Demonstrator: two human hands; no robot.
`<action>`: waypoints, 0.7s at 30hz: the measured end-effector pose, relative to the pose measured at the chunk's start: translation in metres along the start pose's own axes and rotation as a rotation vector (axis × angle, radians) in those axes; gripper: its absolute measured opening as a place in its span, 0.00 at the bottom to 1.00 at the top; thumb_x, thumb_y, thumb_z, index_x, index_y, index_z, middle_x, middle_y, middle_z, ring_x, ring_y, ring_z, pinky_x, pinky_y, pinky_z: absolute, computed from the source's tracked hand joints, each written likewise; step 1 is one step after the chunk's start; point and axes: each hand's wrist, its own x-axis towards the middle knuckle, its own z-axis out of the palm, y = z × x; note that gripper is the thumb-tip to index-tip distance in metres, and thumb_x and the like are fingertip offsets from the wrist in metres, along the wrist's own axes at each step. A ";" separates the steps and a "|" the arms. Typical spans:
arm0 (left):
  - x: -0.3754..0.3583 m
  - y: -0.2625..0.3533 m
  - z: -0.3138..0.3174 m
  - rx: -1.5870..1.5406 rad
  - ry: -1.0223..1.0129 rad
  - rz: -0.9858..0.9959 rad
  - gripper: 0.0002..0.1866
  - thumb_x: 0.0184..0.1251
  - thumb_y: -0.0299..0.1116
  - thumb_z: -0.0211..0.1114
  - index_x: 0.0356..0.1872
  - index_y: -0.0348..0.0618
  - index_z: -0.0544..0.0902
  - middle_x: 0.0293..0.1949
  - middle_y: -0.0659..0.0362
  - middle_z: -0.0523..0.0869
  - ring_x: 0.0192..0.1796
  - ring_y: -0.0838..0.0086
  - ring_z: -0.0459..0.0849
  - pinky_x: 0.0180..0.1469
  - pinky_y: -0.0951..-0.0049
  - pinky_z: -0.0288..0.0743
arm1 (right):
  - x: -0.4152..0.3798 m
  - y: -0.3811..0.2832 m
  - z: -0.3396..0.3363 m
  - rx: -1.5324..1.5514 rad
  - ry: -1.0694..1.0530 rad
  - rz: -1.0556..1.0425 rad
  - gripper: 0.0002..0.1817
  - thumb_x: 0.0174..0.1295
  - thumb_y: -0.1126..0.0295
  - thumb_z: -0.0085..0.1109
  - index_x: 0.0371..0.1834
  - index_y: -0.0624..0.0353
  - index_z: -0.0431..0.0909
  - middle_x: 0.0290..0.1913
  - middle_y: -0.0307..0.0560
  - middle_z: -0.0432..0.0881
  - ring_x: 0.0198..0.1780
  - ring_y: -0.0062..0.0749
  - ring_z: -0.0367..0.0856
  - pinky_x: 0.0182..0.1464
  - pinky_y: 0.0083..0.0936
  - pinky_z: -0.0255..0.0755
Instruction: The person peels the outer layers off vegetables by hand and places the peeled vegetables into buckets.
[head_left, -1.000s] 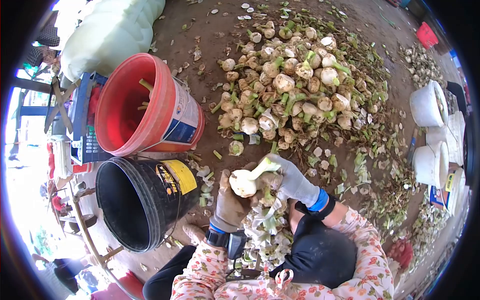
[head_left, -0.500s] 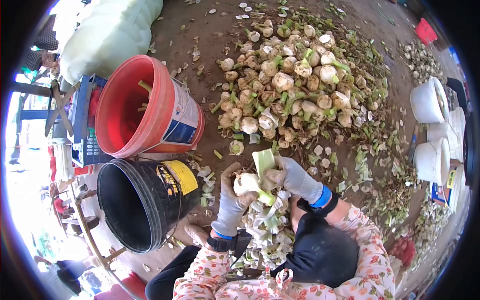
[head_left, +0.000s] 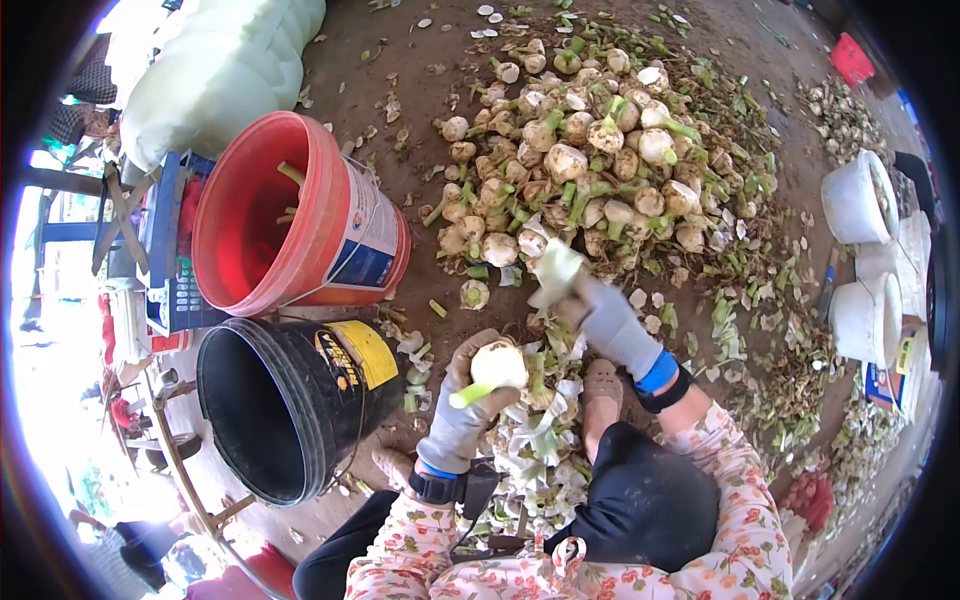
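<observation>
My left hand [head_left: 460,408], in a grey glove, is closed around a white garlic bulb [head_left: 497,365] with a short green stem pointing left. Away to its right, my gloved right hand [head_left: 603,318] grips a pale green strip of peeled garlic skin [head_left: 557,268], a little blurred. Ahead of both hands rises a big pile of garlic bulbs [head_left: 590,170] with soil and stems on them. Below and between the hands lies a heap of peeled skins [head_left: 540,450] between my legs.
To the left stand a tilted black bucket [head_left: 300,400] and a red bucket [head_left: 260,220] holding a few green stems. A blue scale [head_left: 175,245] is behind them. White buckets [head_left: 865,315] stand at the right, with scattered skins on the ground.
My right hand has pulled the skin strip off the bulb and moved up and right with it. My left hand has turned the bulb, so its stem now points left.
</observation>
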 end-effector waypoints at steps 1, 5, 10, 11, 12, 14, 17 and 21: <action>0.001 0.000 0.003 0.075 0.043 0.017 0.38 0.43 0.19 0.70 0.61 0.41 0.67 0.51 0.57 0.77 0.50 0.72 0.78 0.51 0.73 0.77 | -0.004 0.000 0.010 -0.056 0.096 -0.148 0.17 0.59 0.63 0.58 0.45 0.64 0.75 0.36 0.48 0.80 0.36 0.36 0.79 0.40 0.28 0.73; 0.011 -0.011 -0.001 0.489 0.158 0.246 0.37 0.43 0.18 0.69 0.60 0.39 0.67 0.51 0.56 0.77 0.51 0.72 0.78 0.51 0.73 0.78 | -0.022 -0.022 0.031 -0.017 0.226 -0.511 0.16 0.55 0.62 0.63 0.41 0.62 0.78 0.35 0.52 0.81 0.39 0.47 0.80 0.41 0.34 0.73; 0.013 -0.006 0.008 0.683 0.268 0.246 0.36 0.40 0.18 0.71 0.58 0.36 0.69 0.50 0.54 0.78 0.49 0.72 0.79 0.52 0.75 0.76 | -0.027 -0.031 0.040 -0.171 0.262 -0.538 0.11 0.52 0.60 0.64 0.29 0.56 0.80 0.27 0.46 0.79 0.31 0.45 0.79 0.35 0.37 0.70; 0.014 -0.011 0.003 0.704 0.257 0.249 0.36 0.40 0.17 0.71 0.57 0.36 0.70 0.50 0.54 0.78 0.49 0.72 0.79 0.52 0.75 0.76 | -0.026 -0.032 0.043 -0.195 0.383 -0.638 0.09 0.50 0.64 0.62 0.22 0.55 0.77 0.22 0.44 0.76 0.26 0.44 0.77 0.31 0.38 0.68; 0.013 -0.013 0.001 0.724 0.247 0.251 0.36 0.39 0.17 0.71 0.57 0.36 0.70 0.50 0.54 0.79 0.49 0.72 0.79 0.52 0.75 0.76 | -0.026 -0.031 0.042 -0.191 0.298 -0.601 0.08 0.50 0.65 0.62 0.21 0.55 0.75 0.21 0.44 0.76 0.26 0.43 0.78 0.30 0.38 0.68; 0.010 -0.011 -0.006 0.525 0.109 0.101 0.43 0.36 0.20 0.74 0.61 0.36 0.67 0.51 0.55 0.78 0.51 0.71 0.79 0.54 0.73 0.75 | -0.024 -0.028 0.036 -0.183 0.135 -0.526 0.08 0.51 0.68 0.60 0.19 0.55 0.73 0.21 0.44 0.76 0.26 0.42 0.79 0.30 0.37 0.69; 0.003 0.001 -0.004 0.139 -0.137 -0.025 0.52 0.36 0.27 0.77 0.68 0.37 0.58 0.56 0.56 0.76 0.56 0.70 0.77 0.58 0.71 0.72 | -0.008 -0.002 0.040 0.192 0.268 -0.260 0.04 0.56 0.71 0.57 0.29 0.59 0.76 0.22 0.41 0.76 0.25 0.29 0.76 0.30 0.24 0.70; 0.012 0.007 -0.006 0.281 -0.163 0.072 0.54 0.38 0.30 0.79 0.69 0.37 0.55 0.59 0.55 0.73 0.59 0.70 0.74 0.59 0.71 0.71 | -0.016 -0.018 0.039 0.913 0.017 -0.137 0.10 0.65 0.67 0.55 0.39 0.63 0.78 0.28 0.36 0.78 0.30 0.18 0.74 0.34 0.19 0.70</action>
